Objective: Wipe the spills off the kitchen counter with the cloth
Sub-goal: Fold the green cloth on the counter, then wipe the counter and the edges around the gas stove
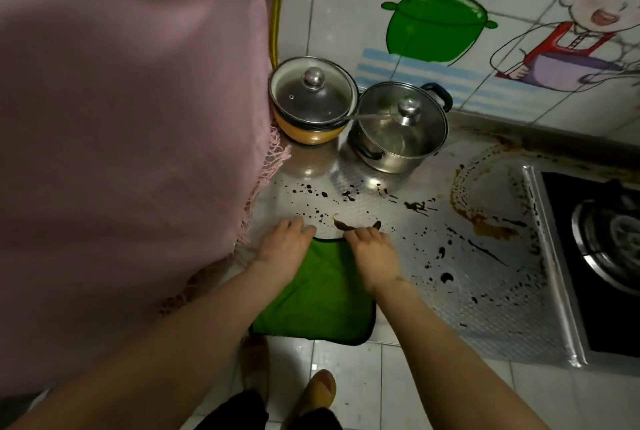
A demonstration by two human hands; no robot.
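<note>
A green cloth [318, 294] with a dark hem lies flat on the foil-covered counter [502, 308] near its front edge. My left hand [282, 242] presses on the cloth's far left corner. My right hand [372, 251] rests on its far right corner, fingers spread flat. Dark sauce spills [415, 206] are spattered over the counter beyond and to the right of the cloth. An orange-brown ring stain [485, 225] lies further right.
An orange pot with a glass lid [313, 100] and a steel pot with a lid [401, 128] stand at the back. A gas stove [606, 242] sits at the right. A pink fringed fabric [121, 117] covers the left. Tiled floor and a shoe [320, 389] show below.
</note>
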